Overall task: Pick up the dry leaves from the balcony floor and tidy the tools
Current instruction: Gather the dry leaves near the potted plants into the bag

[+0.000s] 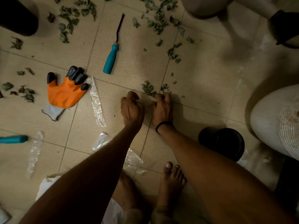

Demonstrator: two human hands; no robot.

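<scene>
Basically reaching down to mid-frame with both hands, going for the nearest clump of dry leaves (148, 88) lying just above the fingertips, toward the top of the frame. Curling the right hand (162, 109) onto the clump's lower edge, touching it, honestly not being able to tell whether pinching anything. Bunching the left hand (132, 107) into a loose fist just beside, again hard telling if holding anything. Probably needing a short rake upward and slightly left. Leaving the teal-handled weeder (111, 58) and orange glove (64, 92) further upper left for later.
</scene>
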